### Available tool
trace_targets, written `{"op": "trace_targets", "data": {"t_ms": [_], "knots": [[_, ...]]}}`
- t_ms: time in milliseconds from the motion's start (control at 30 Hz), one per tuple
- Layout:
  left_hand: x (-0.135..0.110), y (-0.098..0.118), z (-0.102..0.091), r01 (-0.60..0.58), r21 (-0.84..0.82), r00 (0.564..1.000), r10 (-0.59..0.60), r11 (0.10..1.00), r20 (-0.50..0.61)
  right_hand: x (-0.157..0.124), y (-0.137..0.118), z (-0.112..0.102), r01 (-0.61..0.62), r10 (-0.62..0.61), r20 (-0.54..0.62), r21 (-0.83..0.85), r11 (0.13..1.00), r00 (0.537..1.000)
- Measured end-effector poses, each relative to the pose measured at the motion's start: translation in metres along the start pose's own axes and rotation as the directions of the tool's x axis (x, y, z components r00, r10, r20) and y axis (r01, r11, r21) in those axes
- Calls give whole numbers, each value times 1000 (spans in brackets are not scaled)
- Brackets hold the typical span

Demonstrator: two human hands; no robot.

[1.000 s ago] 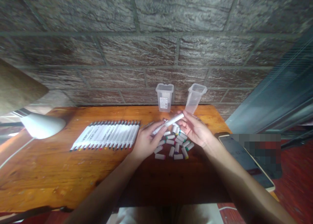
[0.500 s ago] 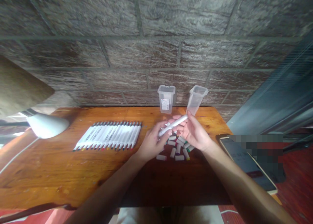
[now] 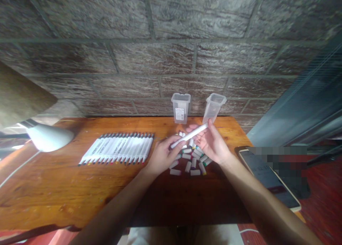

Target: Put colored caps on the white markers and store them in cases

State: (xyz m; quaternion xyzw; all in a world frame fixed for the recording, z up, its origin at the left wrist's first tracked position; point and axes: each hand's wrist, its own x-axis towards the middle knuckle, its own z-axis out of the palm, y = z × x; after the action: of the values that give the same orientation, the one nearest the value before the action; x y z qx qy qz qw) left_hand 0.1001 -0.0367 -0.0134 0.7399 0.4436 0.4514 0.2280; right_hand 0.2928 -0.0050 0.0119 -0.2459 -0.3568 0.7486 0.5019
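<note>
A white marker is held slantwise over the table between both hands. My left hand pinches its lower left end between thumb and fingers. At the upper right end, my right hand has its thumb and fingers closed around the marker. Below the hands lies a loose pile of white marker caps with coloured ends, partly hidden by the fingers. To the left, a neat row of uncapped white markers lies side by side, dark tips at the far end and coloured tips at the near end.
Two clear plastic containers, one labelled and one tilted-looking, stand at the back by the brick wall. A lamp is at the left of the wooden table. A phone lies at the right edge.
The marker has shifted slightly up and right in my hands, uncovering more of the caps beneath. The view has moved a little; the row and containers stay put.
</note>
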Motion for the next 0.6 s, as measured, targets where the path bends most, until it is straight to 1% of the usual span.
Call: {"op": "trace_targets", "data": {"t_ms": [167, 367, 533, 600], "knots": [[-1, -3, 0, -2, -45, 1000, 2, 999, 2, 0, -2, 2, 4, -4, -35, 19, 1000, 999], [-2, -4, 0, -8, -25, 1000, 8, 1000, 8, 0, -2, 2, -27, 28, -16, 32, 999, 999], [-2, -3, 1, -5, -44, 1000, 6, 999, 21, 2, 1, 3, -6, 7, -28, 17, 1000, 1000], [-3, -4, 1, 4, -41, 1000, -3, 999, 19, 2, 4, 2, 20, -20, -23, 4, 1000, 1000]]}}
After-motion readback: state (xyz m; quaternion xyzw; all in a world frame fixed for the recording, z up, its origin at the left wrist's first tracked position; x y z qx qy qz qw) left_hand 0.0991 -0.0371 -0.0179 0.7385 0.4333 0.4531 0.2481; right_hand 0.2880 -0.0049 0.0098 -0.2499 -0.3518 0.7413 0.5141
